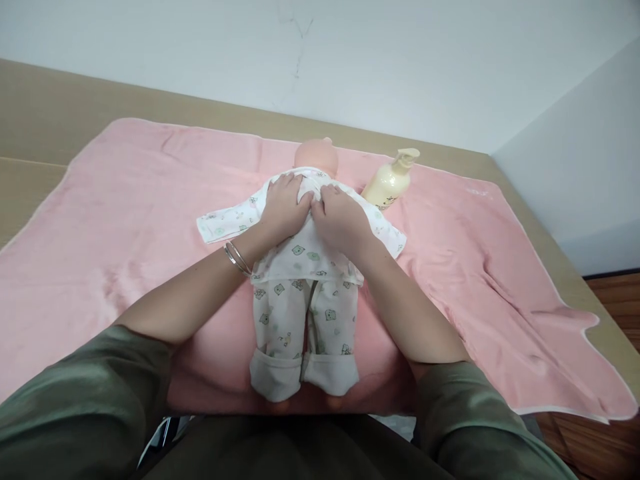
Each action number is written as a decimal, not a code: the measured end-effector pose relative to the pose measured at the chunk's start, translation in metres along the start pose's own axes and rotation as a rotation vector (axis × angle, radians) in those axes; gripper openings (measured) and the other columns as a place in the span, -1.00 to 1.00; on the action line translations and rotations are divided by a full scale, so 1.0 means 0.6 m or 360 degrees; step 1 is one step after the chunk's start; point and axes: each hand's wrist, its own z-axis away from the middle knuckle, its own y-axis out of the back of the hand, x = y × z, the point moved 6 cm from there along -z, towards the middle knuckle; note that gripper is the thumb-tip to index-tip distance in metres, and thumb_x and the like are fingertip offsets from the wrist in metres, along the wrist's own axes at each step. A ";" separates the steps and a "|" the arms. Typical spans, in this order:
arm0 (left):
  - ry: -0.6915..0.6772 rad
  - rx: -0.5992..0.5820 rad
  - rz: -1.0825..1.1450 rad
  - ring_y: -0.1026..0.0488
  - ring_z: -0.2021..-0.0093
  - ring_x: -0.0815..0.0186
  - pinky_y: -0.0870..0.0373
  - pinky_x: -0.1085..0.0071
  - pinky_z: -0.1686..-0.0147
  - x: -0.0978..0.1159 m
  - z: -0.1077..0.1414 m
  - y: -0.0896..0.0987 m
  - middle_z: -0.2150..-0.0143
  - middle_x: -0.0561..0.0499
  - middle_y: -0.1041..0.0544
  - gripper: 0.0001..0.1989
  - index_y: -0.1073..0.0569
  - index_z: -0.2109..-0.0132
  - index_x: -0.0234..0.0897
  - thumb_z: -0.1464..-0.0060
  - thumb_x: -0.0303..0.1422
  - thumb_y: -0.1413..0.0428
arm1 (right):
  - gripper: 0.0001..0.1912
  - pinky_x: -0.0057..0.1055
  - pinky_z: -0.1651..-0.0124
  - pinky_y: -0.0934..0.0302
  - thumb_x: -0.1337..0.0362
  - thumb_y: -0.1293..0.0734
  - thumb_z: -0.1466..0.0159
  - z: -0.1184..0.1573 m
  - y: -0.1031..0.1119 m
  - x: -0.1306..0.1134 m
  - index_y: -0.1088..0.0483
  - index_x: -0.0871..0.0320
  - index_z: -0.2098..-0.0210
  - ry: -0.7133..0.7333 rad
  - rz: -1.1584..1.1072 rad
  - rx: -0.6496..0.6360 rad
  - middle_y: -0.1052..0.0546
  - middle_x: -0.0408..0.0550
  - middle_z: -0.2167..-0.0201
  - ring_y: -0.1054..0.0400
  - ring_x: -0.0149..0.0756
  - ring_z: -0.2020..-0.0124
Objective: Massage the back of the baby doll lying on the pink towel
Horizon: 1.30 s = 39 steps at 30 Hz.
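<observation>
A baby doll (316, 156) lies stretched out on a pink blanket, head toward the wall. It wears a white printed shirt (305, 257) with long sleeves spread to both sides, and matching trousers (330, 320) with turned-up cuffs. My left hand (286, 205) rests on the upper part of the shirt, fingers extended over the cloth and thumb toward the middle. Beside it, my right hand (341, 217) has its fingers curled in at the shirt's middle, closed on a bit of the fabric. The doll's face and hands are out of sight.
Right of the doll's head, a cream pump bottle (390, 183) leans over on the pink blanket (165, 200). The blanket covers a wooden table (30, 93) that meets a white wall (425, 73). Its right side hangs past the table edge.
</observation>
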 end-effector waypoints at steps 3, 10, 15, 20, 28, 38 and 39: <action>0.0008 0.0004 -0.0001 -0.28 -0.48 0.00 -0.09 -0.04 -0.55 0.000 0.003 -0.001 -0.44 -0.30 -0.39 -0.42 -0.38 -0.36 -0.40 -0.33 -0.24 0.13 | -0.41 0.05 -0.57 0.00 0.17 -0.03 -0.54 -0.024 -0.018 0.022 -0.27 0.45 -0.36 0.0015 -0.0097 0.0028 -0.28 0.36 -0.47 -0.12 0.08 -0.53; 0.0004 0.0012 0.0000 -0.26 -0.48 -0.04 -0.07 -0.12 -0.54 0.007 0.005 0.000 -0.43 -0.31 -0.39 -0.45 -0.38 -0.35 -0.38 -0.35 -0.25 0.12 | -0.38 0.17 -0.61 0.20 0.16 -0.04 -0.52 -0.044 -0.032 0.050 -0.23 0.46 -0.39 -0.0091 -0.0101 0.0079 -0.23 0.36 -0.50 -0.03 0.07 -0.58; -0.0206 -0.0108 -0.0181 -0.34 -0.37 -0.16 -0.20 -0.18 -0.46 0.053 0.031 0.018 -0.26 -0.46 -0.48 -0.55 -0.46 -0.15 -0.53 -0.34 -0.37 0.18 | -0.43 0.04 -0.48 -0.11 0.08 -0.05 -0.53 -0.045 -0.014 0.061 -0.37 0.35 -0.26 0.0077 -0.0133 0.0023 -0.41 0.31 -0.38 -0.29 0.09 -0.41; -0.0334 -0.0280 -0.0113 -0.47 -0.15 -0.07 -0.41 -0.13 -0.30 0.069 0.031 0.035 0.05 -0.28 -0.55 -0.73 -0.50 0.15 -0.31 -0.26 -0.45 0.11 | -0.47 -0.04 -0.15 -0.38 0.02 -0.01 -0.54 -0.032 0.009 0.063 -0.46 0.19 -0.10 0.0043 -0.0070 -0.0130 -0.60 0.20 -0.15 -0.52 0.06 -0.08; -0.0109 -0.0225 -0.0125 -0.49 -0.11 -0.03 -0.45 -0.06 -0.26 0.021 -0.014 0.029 -0.03 -0.31 -0.57 -0.66 -0.49 0.13 -0.31 -0.32 -0.36 0.18 | -0.47 -0.07 -0.07 -0.42 0.17 0.00 -0.56 0.011 0.005 -0.007 -0.54 0.29 -0.01 -0.0157 0.0272 0.0010 -0.62 0.32 -0.03 -0.53 0.13 -0.10; -0.0596 -0.0262 -0.0488 -0.25 -0.44 -0.20 -0.16 -0.17 -0.46 0.084 0.062 0.022 -0.19 -0.39 -0.53 -0.46 -0.40 -0.30 -0.59 -0.40 -0.34 0.20 | -0.44 0.06 -0.28 -0.33 0.10 0.02 -0.56 -0.037 -0.006 0.051 -0.49 0.26 -0.12 -0.0200 -0.0014 0.0030 -0.55 0.26 -0.23 -0.42 0.15 -0.27; -0.0624 -0.0257 -0.0479 -0.27 -0.42 -0.20 -0.17 -0.19 -0.45 0.083 0.060 0.022 -0.15 -0.38 -0.54 -0.46 -0.42 -0.28 -0.58 -0.41 -0.34 0.23 | -0.44 0.04 -0.26 -0.33 0.11 0.02 -0.56 -0.033 -0.005 0.047 -0.50 0.28 -0.11 -0.0214 0.0028 0.0029 -0.56 0.29 -0.21 -0.43 0.15 -0.26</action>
